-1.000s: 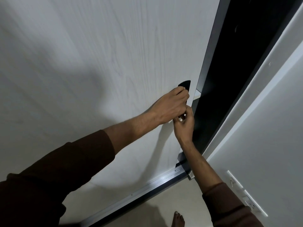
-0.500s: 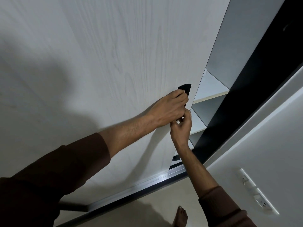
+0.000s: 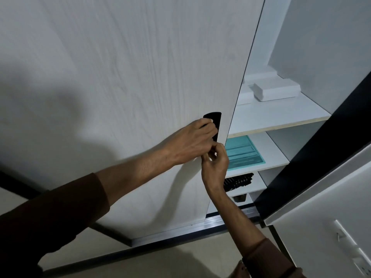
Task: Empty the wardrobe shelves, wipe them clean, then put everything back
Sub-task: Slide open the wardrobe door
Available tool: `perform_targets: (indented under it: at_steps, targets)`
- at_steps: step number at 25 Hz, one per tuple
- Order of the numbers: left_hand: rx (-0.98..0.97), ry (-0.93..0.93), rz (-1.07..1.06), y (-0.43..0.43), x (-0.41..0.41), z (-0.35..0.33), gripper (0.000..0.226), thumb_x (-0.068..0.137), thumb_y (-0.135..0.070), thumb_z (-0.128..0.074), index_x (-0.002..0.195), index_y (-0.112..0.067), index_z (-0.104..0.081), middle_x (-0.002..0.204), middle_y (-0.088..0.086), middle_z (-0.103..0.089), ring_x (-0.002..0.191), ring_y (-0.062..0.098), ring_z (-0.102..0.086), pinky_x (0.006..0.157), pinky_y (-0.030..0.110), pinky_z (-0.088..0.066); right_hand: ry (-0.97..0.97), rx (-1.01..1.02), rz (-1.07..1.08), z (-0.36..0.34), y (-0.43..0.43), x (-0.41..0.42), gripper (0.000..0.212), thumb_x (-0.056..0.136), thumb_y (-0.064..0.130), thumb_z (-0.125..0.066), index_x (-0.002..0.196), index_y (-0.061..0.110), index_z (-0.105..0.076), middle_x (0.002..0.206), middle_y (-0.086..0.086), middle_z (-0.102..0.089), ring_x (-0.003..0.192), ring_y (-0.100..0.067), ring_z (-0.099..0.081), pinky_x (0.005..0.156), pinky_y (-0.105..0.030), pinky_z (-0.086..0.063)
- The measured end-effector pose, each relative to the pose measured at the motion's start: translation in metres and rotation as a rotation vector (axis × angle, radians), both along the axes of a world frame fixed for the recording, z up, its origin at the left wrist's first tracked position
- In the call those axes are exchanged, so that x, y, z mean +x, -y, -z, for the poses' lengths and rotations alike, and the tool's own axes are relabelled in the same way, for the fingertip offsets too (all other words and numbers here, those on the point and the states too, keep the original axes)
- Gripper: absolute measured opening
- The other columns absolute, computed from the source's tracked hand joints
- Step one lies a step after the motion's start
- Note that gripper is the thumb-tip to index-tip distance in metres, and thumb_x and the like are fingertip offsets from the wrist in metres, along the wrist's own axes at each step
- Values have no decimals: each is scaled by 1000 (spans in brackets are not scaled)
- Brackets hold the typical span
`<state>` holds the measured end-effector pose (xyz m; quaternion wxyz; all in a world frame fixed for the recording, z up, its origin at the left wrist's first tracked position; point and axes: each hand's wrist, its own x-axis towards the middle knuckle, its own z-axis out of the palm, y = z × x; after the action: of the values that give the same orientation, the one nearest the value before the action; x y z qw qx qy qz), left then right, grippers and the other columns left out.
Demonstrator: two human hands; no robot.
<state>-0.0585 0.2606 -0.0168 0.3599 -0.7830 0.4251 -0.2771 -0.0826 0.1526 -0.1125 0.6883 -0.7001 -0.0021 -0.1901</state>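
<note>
Two hands at one black recessed handle (image 3: pixel 213 122) on the pale sliding wardrobe door (image 3: pixel 140 87). Left hand (image 3: pixel 192 144): fingers curled into the handle, gripping it. Right hand (image 3: pixel 215 165): fingers curled just below, on the handle's lower end. Shelves (image 3: pixel 281 117) exposed right of the door: white boxes (image 3: pixel 275 90) on the upper, teal sheet (image 3: pixel 244 152) on the middle, black item (image 3: pixel 239 180) below.

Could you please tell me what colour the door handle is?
The door handle is black, seen best in the head view.
</note>
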Motion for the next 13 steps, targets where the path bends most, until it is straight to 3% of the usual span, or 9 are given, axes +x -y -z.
perform_targets:
  at_steps: [7,13]
  targets:
    - [3,32,-111,-96,-47,2,35,95,6,-39,75,-16,-57,81,2,-48,83,22,-50,110,37,-39,5,-33,-193,-4,-76,-34,16,91,-5,-63,98,7,-70,90,0,-66,84,-6,-61,74,-14,-46]
    - [-45,39,-184,-167,-79,11,34,99,5,-41,78,-15,-59,84,2,-50,86,21,-53,110,36,-40,-6,-47,-357,-5,-137,-58,15,93,0,-64,103,8,-72,93,1,-67,87,-10,-63,75,-15,-47]
